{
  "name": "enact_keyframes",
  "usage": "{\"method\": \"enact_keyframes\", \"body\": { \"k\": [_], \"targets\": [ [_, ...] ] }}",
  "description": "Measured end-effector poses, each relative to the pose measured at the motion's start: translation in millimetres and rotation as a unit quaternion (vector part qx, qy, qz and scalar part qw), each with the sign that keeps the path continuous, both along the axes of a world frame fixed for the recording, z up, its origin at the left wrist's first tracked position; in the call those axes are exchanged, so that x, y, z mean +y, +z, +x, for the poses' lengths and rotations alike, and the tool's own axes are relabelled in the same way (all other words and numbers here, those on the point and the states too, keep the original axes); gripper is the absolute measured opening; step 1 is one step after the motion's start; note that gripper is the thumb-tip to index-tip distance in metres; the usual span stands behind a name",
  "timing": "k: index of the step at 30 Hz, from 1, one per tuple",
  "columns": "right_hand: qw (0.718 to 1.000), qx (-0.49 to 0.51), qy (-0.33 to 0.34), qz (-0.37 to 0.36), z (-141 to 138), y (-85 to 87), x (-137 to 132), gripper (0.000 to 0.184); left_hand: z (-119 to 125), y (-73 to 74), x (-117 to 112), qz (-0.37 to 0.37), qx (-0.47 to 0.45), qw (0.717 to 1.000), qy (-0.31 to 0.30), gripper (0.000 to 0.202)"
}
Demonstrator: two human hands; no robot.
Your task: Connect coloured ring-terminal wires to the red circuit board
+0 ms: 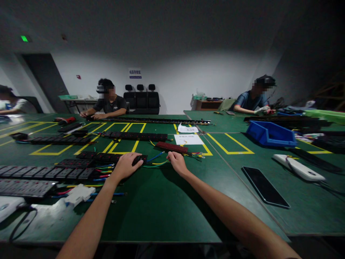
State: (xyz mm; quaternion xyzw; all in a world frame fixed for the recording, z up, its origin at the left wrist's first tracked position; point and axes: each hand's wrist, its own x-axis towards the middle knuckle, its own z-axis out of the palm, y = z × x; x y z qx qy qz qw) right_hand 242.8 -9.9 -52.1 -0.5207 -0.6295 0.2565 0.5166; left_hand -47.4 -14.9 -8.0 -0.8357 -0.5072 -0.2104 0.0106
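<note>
My left hand [126,164] is closed over the right end of a black power strip [107,157], its thumb towards the right. From that end run a blue wire [156,156] with a ring terminal and a green-yellow wire [155,164]. My right hand [177,162] pinches the far end of the green-yellow wire; the wire's tip is hidden by the fingers. Just beyond this hand lies a dark red strip [171,147] with several coloured wires at its right end. More black socket strips [45,172] with coloured wire ends lie to the left of my left hand.
On the green table [161,216] are a phone [265,186], a white power bank [298,167], a blue bin [271,133] and a paper sheet [188,139]. A white connector block [80,194] lies at left. Co-workers sit across the table, one handling a long black strip [151,121].
</note>
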Motion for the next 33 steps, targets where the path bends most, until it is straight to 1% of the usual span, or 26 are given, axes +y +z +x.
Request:
{"method": "enact_keyframes", "body": {
  "k": [10,21,33],
  "targets": [
    [1.0,-0.011,-0.002,0.007,0.2,0.6,-1.0,0.048,0.7,1.1,-0.5,-0.003,0.006,1.0,0.006,0.049],
    [1.0,-0.011,0.001,0.002,0.3,0.2,-1.3,0.047,1.2,3.3,-2.4,-0.01,0.01,1.0,0.011,0.052],
    [1.0,-0.011,0.004,0.001,-0.1,-2.4,1.0,0.049,-0.1,-0.1,0.2,-0.004,0.009,1.0,0.005,0.052]
  ]
}}
